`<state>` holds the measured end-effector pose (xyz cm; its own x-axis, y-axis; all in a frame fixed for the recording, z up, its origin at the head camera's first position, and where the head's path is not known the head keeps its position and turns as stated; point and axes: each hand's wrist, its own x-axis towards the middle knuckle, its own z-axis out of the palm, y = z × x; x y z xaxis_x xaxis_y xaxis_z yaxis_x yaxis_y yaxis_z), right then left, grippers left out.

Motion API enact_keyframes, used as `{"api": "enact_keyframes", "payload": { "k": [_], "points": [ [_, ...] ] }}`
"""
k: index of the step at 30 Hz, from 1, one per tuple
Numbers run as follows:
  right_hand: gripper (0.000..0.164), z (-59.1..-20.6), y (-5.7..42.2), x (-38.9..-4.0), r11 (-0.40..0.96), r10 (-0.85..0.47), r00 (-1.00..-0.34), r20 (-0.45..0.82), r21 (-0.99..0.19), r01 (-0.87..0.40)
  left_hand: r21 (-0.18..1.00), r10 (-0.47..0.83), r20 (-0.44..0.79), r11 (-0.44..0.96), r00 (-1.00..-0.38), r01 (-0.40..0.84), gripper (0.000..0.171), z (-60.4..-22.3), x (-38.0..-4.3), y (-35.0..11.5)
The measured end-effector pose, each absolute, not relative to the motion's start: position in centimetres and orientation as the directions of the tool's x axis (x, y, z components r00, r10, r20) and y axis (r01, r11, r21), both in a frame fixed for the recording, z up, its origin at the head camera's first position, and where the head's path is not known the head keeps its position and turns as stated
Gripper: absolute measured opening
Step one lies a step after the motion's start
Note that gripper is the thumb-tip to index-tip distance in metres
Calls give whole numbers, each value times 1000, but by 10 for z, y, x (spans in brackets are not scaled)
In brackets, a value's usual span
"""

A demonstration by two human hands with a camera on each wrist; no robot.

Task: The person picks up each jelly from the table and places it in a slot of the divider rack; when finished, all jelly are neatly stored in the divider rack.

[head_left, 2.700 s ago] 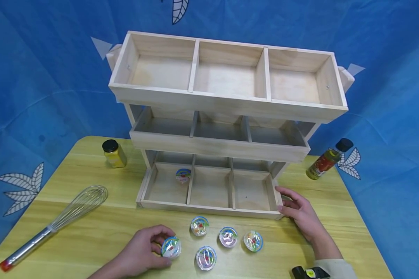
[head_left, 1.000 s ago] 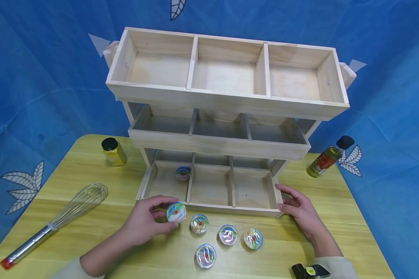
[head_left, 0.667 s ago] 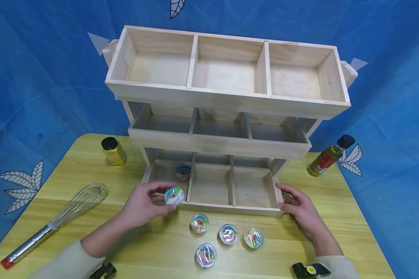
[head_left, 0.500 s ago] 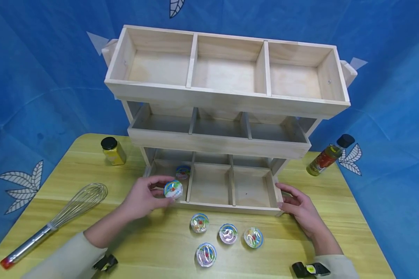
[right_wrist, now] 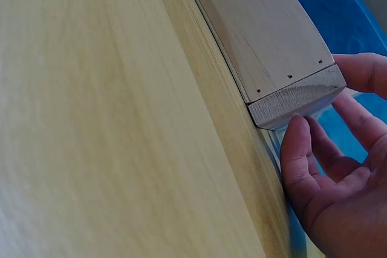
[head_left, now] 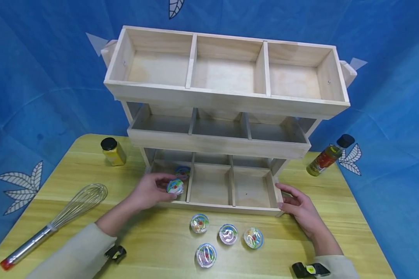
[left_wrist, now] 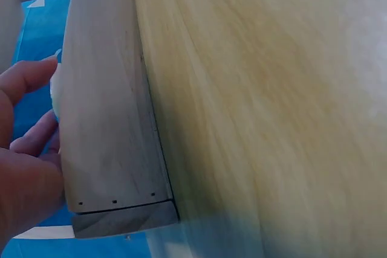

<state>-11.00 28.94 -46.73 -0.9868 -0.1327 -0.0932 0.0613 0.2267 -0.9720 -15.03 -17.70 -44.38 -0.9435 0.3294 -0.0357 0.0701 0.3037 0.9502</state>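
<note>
A small jelly cup [head_left: 175,186] with a printed foil lid is pinched in my left hand [head_left: 151,191]. That hand reaches over the front edge into the bottom left compartment of a three-tier wooden rack [head_left: 209,142]. Just behind lies another jelly cup [head_left: 182,173] in the same compartment. In the left wrist view the front board hides most of the held cup [left_wrist: 56,92]. At the rack's bottom right corner, my right hand [head_left: 300,209] holds the end of the lowest tier, fingers and thumb against the wood. Several jelly cups [head_left: 206,255] lie on the table in front.
To the left lie a whisk [head_left: 61,219] and a yellow jar with a black lid [head_left: 114,151]. A dark-capped bottle [head_left: 329,155] stands at the right on the wooden table [head_left: 160,252]. A blue cloth [head_left: 49,89] hangs behind the rack.
My left hand has carried the jelly cup from the table up and forward, over the front edge into the bottom left compartment. My right hand has stayed at the rack's corner.
</note>
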Motion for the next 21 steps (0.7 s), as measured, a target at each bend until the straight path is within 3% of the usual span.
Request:
{"api": "enact_keyframes", "payload": {
  "k": [13,21],
  "points": [
    [57,-467,289,-111,234,-124,-988,-97,-970,66,915,325,-172,402,-930,-29,51,-441,-159,-173],
    [58,-466,289,-109,231,-118,-988,-103,-970,74,909,375,-173,418,-911,-1,37,-441,-160,-173]
  ]
}}
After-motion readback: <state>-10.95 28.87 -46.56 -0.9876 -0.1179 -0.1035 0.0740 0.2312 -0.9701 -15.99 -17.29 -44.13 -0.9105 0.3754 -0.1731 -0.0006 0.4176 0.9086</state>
